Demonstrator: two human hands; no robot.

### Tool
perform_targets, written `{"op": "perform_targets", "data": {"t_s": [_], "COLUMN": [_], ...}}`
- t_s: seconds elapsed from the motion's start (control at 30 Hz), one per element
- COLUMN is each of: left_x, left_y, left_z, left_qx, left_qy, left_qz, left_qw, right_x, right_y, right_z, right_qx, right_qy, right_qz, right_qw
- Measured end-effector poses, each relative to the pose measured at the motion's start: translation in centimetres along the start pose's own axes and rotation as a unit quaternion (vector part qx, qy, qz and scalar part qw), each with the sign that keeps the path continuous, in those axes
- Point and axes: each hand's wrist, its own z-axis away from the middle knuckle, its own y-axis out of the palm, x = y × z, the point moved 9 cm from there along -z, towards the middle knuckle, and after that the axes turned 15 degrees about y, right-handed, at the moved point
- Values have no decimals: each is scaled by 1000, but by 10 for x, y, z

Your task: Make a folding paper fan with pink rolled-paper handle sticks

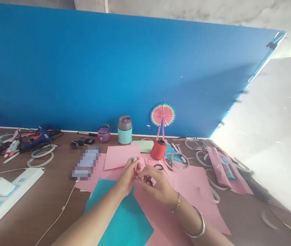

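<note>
Left hand (128, 176) pinched, contents unclear; right hand (159, 184) curled round small dark looped tool (149, 180), probably scissors, well in from brown wooden surface (40, 201)'s back edge. Round pleated pink paper fan (158, 114) there looks finished; rectangular teal paper sheet (125, 222) lies flat, unfolded.

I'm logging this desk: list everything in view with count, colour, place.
Desk: one, brown, underneath
Partition: one, blue, behind desk
Fan: one, mostly pink, before partition
Spool: one, red, before fan
Flask: one, turquoise-grey, back centre
Pot: one, purple, left of flask
Pen: one, dark, left of pot
Phone: one, blurred, centre left
Glue gun: one, blue, back left
Power strip: one, white, front left
Coiled strips: several, white, both sides
Paper sheets: several, pink, centre, right
Other paper: count unclear, teal, front centre
Tool: one, black, in right hand
Bracelets: two, silver, right forearm
Left hand: one, bare, centre
Right hand: one, bare, centre
</note>
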Motion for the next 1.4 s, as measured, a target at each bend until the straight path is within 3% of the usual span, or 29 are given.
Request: {"op": "perform_targets", "data": {"t_s": [0.13, 0.33, 0.7, 0.93, 1.13, 1.3, 1.4], "left_x": [1, -5, -12, -12, -19, -26, -34], "left_y": [7, 16, 10, 1, -13, -13, -9], "left_z": [4, 6, 6, -2, -12, -12, -11], "left_qx": [35, 76, 37, 6, -31, -32, -16], "left_qy": [-9, 14, 26, 19, 17, 45, 92], "left_qz": [-32, -67, -82, 8, 66, 44, 19], "left_qw": [999, 995, 996, 1000, 997, 997, 995], "right_x": [-3, -21, -24, -2, 10, 5, -17], "right_y": [-14, -18, -18, -15, 8, 12, -5], "right_z": [-4, -10, -10, -5, 3, 3, -5], "right_qx": [-45, -56, -43, -26, 28, 67, -14], "right_qy": [21, 68, 68, -10, -74, -34, 68], "right_qz": [-57, -83, -78, -7, 110, 51, -35], "right_qw": [997, 993, 994, 1000, 991, 996, 997]}}
